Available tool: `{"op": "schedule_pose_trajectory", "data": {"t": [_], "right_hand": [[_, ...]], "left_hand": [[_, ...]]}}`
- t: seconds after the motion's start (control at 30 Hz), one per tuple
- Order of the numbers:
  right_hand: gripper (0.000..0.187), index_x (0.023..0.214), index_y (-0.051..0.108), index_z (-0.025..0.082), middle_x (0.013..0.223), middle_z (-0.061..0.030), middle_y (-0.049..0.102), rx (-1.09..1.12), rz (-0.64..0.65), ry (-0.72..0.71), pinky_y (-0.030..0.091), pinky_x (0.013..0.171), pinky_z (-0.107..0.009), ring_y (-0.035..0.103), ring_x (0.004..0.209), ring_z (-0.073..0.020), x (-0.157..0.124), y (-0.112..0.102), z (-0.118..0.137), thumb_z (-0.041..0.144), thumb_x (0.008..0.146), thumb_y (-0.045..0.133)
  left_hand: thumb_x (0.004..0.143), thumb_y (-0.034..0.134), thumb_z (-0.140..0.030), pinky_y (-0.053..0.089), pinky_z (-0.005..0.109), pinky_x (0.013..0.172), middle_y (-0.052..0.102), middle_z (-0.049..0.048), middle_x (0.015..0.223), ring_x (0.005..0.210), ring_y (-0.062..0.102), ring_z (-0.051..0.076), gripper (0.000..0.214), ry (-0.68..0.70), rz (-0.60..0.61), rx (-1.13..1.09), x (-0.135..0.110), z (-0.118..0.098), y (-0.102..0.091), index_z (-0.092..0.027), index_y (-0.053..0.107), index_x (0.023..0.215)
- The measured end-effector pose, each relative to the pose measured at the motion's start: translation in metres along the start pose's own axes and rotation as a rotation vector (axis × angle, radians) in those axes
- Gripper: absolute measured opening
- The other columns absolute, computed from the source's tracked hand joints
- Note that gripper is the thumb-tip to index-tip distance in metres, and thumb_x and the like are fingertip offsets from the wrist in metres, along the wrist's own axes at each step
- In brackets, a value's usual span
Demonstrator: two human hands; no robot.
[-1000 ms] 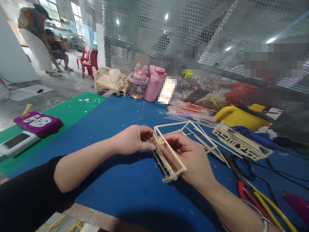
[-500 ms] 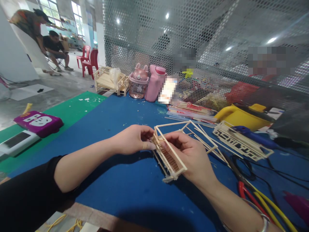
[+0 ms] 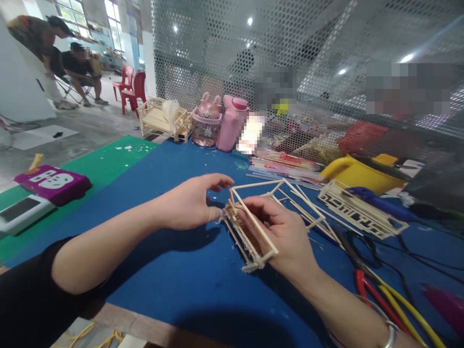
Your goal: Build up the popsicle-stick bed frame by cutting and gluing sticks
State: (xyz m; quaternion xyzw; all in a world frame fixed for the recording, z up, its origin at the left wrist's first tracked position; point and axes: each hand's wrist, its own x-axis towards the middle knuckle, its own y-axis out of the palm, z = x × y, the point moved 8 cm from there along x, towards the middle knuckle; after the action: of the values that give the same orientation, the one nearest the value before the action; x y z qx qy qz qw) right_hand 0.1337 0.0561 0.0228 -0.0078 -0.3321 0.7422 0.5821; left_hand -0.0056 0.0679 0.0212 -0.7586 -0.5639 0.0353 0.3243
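A small model frame (image 3: 255, 217) of thin wooden sticks, with a row of short slats along one side, is tilted above the blue table top. My right hand (image 3: 281, 232) grips it from the right, thumb inside over the slats and fingers closed round them. At its left corner, my left hand (image 3: 192, 200) has thumb and fingers spread apart. The left thumb tip is at a whitish, glue-like bit on the frame's end; whether it touches cannot be made out. Loose wooden sticks (image 3: 328, 212) lie just beyond my right hand.
On the right are a slatted wooden piece (image 3: 362, 210), a blue-handled tool (image 3: 377, 200), red-handled pliers (image 3: 362, 280) and a yellow pot (image 3: 369, 174). A pink bottle (image 3: 230, 123), a jar (image 3: 206, 126) and a model bed (image 3: 163, 120) stand at the back. Two people are far left.
My left hand has drawn slightly left from the frame's corner and its fingers have opened. My right hand still holds the frame in nearly the same place.
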Motion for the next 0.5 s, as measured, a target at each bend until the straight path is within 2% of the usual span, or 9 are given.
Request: {"op": "schedule_pose_trajectory", "data": {"t": [0.1,0.17,0.3,0.5], "right_hand": [[0.008,0.082,0.068,0.020,0.074,0.0005,0.066,0.017,-0.001,0.006,0.047,0.056,-0.020,0.060,0.064,-0.0120,0.000,0.000,0.000,0.027,0.080,0.063],[0.008,0.081,0.068,0.020,0.072,0.0008,0.066,0.027,-0.010,0.011,0.047,0.055,-0.020,0.059,0.062,-0.0117,0.000,0.000,0.000,0.027,0.080,0.063],[0.008,0.085,0.070,0.021,0.072,0.0019,0.067,0.035,-0.027,-0.001,0.047,0.056,-0.018,0.060,0.063,-0.0105,0.001,-0.001,0.001,0.023,0.079,0.064],[0.012,0.087,0.072,0.021,0.075,0.0007,0.069,0.058,-0.037,0.027,0.048,0.058,-0.019,0.062,0.065,-0.0116,0.000,-0.001,-0.002,0.024,0.079,0.064]], "left_hand": [[0.071,0.054,-0.006,0.046,0.032,0.090,0.060,0.0048,0.111,0.104,0.056,0.017,0.035,0.234,-0.205,0.152,-0.007,-0.027,-0.020,-0.019,0.064,0.102],[0.073,0.053,-0.006,0.046,0.031,0.089,0.061,0.0051,0.102,0.099,0.056,0.016,0.026,0.370,-0.276,0.248,-0.013,-0.041,-0.023,-0.018,0.068,0.091],[0.076,0.053,-0.006,0.046,0.032,0.086,0.063,0.0065,0.098,0.095,0.056,0.017,0.029,0.492,-0.237,0.369,-0.017,-0.048,-0.009,-0.017,0.070,0.096],[0.077,0.051,-0.004,0.047,0.031,0.082,0.065,0.0075,0.101,0.094,0.058,0.018,0.033,0.537,-0.176,0.422,-0.017,-0.048,-0.001,-0.018,0.069,0.101]]}}
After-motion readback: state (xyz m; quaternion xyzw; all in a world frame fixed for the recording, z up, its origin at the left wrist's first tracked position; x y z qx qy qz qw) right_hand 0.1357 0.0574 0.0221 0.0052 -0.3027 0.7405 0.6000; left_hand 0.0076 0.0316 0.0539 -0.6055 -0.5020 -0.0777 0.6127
